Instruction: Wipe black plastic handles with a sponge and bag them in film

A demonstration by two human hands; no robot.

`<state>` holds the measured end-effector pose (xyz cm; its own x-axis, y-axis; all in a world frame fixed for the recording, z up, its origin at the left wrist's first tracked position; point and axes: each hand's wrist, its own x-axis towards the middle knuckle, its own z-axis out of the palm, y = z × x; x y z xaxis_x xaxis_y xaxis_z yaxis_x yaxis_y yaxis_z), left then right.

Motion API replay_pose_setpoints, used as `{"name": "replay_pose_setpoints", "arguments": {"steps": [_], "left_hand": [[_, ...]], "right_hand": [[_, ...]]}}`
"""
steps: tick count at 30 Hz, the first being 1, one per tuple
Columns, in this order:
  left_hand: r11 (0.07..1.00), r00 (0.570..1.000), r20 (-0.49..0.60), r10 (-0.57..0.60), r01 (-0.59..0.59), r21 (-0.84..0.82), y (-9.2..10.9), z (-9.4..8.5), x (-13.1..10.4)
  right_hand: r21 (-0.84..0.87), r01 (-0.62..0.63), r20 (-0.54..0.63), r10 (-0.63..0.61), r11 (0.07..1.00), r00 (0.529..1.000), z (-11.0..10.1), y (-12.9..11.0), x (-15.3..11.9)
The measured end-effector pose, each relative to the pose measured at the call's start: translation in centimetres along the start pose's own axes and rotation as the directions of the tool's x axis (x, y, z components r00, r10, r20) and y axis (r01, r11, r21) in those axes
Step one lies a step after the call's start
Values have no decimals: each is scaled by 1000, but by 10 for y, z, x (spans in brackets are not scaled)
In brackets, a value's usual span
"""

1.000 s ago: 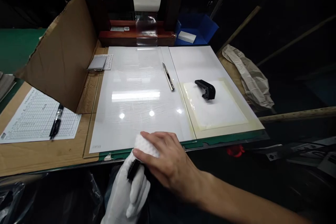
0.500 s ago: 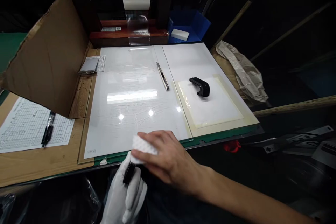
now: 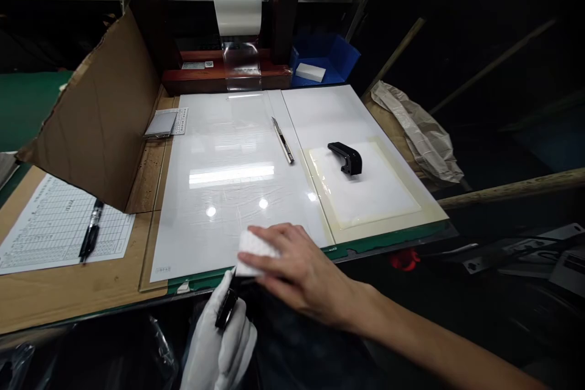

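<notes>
My left hand (image 3: 223, 329), in a white glove, is closed around a small glossy black part (image 3: 226, 309) below the table's front edge. My bare right hand (image 3: 297, 268) pinches a white textured pad (image 3: 256, 251) between thumb and fingers. The pad is at the upper end of the black part, just above the gloved fingertips; whether they touch is hard to tell. A curved black handle-like piece (image 3: 348, 157) lies on the white sheet at the right. Further left on the glass lies a slim utility knife (image 3: 283, 141).
A cardboard panel (image 3: 98, 109) stands at the left, beside a printed form (image 3: 55, 225) with a black pen (image 3: 91, 231). At the back are a film roll (image 3: 236, 0) and a blue bin (image 3: 336, 58) holding a white block (image 3: 311, 72). Crumpled wrapping (image 3: 420, 128) lies right.
The whole view has shifted slightly, so the table sits lower. My right hand and the pad have moved slightly up and right relative to my left hand, showing more of the black part.
</notes>
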<state>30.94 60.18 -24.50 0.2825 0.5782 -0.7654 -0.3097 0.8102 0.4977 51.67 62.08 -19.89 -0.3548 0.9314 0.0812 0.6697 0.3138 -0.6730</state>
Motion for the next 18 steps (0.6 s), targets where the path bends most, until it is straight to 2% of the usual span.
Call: {"name": "replay_pose_setpoints", "arguments": {"steps": [1, 2, 3, 5, 7, 8, 9, 10, 11, 12, 13, 14, 15, 16, 18], "left_hand": [[999, 999, -19, 43, -42, 29, -1, -1, -1], [995, 996, -35, 84, -82, 65, -1, -2, -4], [989, 992, -43, 115, -111, 95, 0, -2, -6], [973, 986, -15, 166, -161, 164, 6, -1, -11], [932, 971, 67, 230, -240, 272, 17, 3, -15], [911, 962, 108, 249, -271, 310, 23, 6, -16], [879, 949, 148, 277, -313, 361, 29, 9, -16], [836, 933, 184, 309, -359, 416, 34, 11, -16], [792, 917, 209, 340, -399, 462, 38, 13, -15], [745, 899, 226, 374, -437, 504, 41, 14, -13], [695, 881, 243, 407, -471, 543, 43, 14, -11], [655, 864, 249, 437, -496, 570, 43, 14, -9], [626, 849, 253, 463, -516, 585, 43, 14, -7], [606, 836, 261, 482, -533, 590, 42, 13, -4], [515, 800, 286, 527, -568, 642, 39, 12, 2]], "right_hand": [[128, -102, 28, 99, 987, 995, -6, 0, 0], [286, -217, 76, 204, 933, 976, -13, 1, 1], [442, -323, 152, 285, 837, 946, -20, 1, 1], [658, -469, 329, 335, 589, 883, -32, 0, 2], [751, -501, 385, 332, 430, 861, -37, -5, 1], [783, -473, 349, 342, 405, 872, -36, -9, 0], [809, -415, 277, 352, 416, 894, -34, -13, -1], [818, -330, 180, 337, 471, 924, -30, -17, -2], [793, -219, 73, 269, 569, 960, -26, -21, -3], [722, -90, -13, 144, 686, 989, -20, -23, -4], [612, 46, -60, -12, 789, 998, -15, -23, -4], [486, 160, -68, -145, 859, 987, -9, -21, -5], [366, 227, -63, -219, 903, 974, -4, -19, -5], [266, 246, -69, -236, 932, 969, 0, -17, -4], [157, 219, -101, -205, 963, 973, 7, -13, -3]]}}
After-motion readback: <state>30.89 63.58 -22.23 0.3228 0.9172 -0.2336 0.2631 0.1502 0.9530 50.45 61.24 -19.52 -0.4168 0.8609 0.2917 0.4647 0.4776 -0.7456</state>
